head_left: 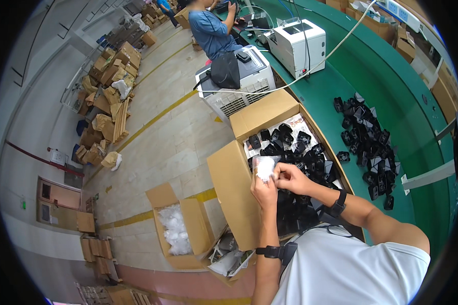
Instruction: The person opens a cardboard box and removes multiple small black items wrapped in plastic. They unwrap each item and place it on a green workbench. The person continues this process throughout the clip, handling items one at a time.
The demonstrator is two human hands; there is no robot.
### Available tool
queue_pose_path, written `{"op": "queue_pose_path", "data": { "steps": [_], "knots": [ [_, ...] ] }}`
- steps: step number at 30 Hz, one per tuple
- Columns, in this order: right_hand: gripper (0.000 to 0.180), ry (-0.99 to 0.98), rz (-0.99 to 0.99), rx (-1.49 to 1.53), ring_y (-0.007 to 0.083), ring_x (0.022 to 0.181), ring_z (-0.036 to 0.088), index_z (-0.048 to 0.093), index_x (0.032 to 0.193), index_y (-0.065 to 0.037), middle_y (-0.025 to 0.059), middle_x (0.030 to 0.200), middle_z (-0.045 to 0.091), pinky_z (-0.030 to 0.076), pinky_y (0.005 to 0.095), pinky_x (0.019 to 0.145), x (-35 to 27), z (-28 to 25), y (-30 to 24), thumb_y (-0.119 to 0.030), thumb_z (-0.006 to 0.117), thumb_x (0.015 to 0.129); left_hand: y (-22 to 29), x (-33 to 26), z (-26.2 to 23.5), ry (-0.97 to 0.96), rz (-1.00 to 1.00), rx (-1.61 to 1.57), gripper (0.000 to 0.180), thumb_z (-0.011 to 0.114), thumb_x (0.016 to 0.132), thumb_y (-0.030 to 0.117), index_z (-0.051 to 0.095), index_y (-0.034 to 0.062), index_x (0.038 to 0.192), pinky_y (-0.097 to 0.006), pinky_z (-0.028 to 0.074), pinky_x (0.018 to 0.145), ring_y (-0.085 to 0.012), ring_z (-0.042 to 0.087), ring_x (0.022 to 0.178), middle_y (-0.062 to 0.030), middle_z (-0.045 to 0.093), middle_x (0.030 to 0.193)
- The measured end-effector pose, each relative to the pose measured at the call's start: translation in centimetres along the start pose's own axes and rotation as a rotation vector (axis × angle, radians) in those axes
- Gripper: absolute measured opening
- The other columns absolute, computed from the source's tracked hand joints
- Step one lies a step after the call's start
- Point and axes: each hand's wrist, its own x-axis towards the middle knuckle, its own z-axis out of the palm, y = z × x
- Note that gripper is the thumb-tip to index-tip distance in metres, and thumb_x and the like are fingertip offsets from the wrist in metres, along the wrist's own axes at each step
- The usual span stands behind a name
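Observation:
My left hand [264, 193] is closed on a small clear plastic bag [264, 168] with something bright white in it. What the white stuff is, glare keeps me from making out. Close beside it, the fingers of my right hand [292, 179] are pinched together at the bag's right edge. Both hands are over a large open carton [234, 188] whose flaps are spread. Inside lie many small black plastic housings [285, 137], loosely heaped on printed sheets. My forearms hide part of the near heap.
More black housings [366, 142] are piled on the green workbench [336, 81] at right. A white machine [297, 46] and a cable stand farther back. On the floor, a smaller carton [197, 223] holds white bagged items [175, 231]. A person [213, 35] works beyond a grey-white cooler unit [239, 96].

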Motion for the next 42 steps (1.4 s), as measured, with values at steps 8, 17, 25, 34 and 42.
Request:
{"op": "queue_pose_path", "data": {
  "steps": [8, 17, 25, 34, 42],
  "knots": [
    [0.021, 0.034, 0.263, 0.426, 0.0015, 0.051, 0.035, 0.052, 0.074, -0.01, -0.007, 0.063, 0.046, 0.026, 0.0188, 0.044, 1.5, -1.4, -2.8, -0.017, 0.063, 0.09, 1.6, 1.4, 0.0, -0.103, 0.21, 0.222, 0.035, 0.05, 0.086, 0.005, 0.058, -0.0034, 0.119, -0.046, 0.048, 0.086, -0.0458, 0.056, 0.106, -0.0281, 0.052, 0.128],
    [0.024, 0.094, -0.283, -0.531, 0.0142, 0.052, 0.045, 0.054, 0.076, -0.003, 0.0053, 0.066, 0.047, 0.038, 0.0282, 0.05, 1.0, 0.5, -3.3, -0.02, 0.07, 0.074, 0.0, 2.2, 1.3, -0.057, -0.112, -0.146, 0.031, 0.061, 0.083, 0.008, 0.062, -0.0023, 0.112, -0.036, 0.051, 0.064, -0.0245, 0.066, 0.077, -0.0137, 0.068, 0.099],
    [0.034, -0.178, -0.46, -0.959, 0.0354, 0.076, 0.059, 0.052, 0.098, -0.006, 0.0125, 0.087, 0.052, 0.05, 0.0437, 0.065, 1.5, 0.2, -4.9, -0.018, 0.07, 0.071, -1.6, 1.7, 1.5, 0.005, -0.832, -1.062, 0.028, 0.047, 0.086, 0.004, 0.056, -0.0017, 0.113, -0.036, 0.053, 0.075, -0.0208, 0.064, 0.088, -0.0107, 0.062, 0.102],
    [0.015, 0.191, -0.515, -0.84, 0.0322, 0.058, 0.056, 0.05, 0.072, -0.005, 0.0104, 0.071, 0.049, 0.046, 0.0382, 0.05, 2.7, 0.7, -4.6, -0.007, 0.066, 0.071, 3.6, 1.6, -2.0, -0.236, -0.511, -1.598, 0.044, 0.04, 0.094, 0.004, 0.037, 0.0011, 0.137, -0.04, 0.032, 0.11, -0.024, 0.04, 0.131, -0.0138, 0.044, 0.138],
    [0.022, -0.071, -0.278, -0.602, 0.0296, 0.069, 0.057, 0.053, 0.081, -0.003, 0.0117, 0.074, 0.052, 0.045, 0.0388, 0.058, 2.6, 0.9, -5.5, -0.008, 0.07, 0.067, -0.5, 1.1, 0.1, 0.156, -0.406, -0.918, 0.027, 0.049, 0.089, -0.008, 0.056, -0.0047, 0.115, -0.03, 0.053, 0.076, -0.0171, 0.064, 0.089, -0.0104, 0.063, 0.104]
  ]
}}
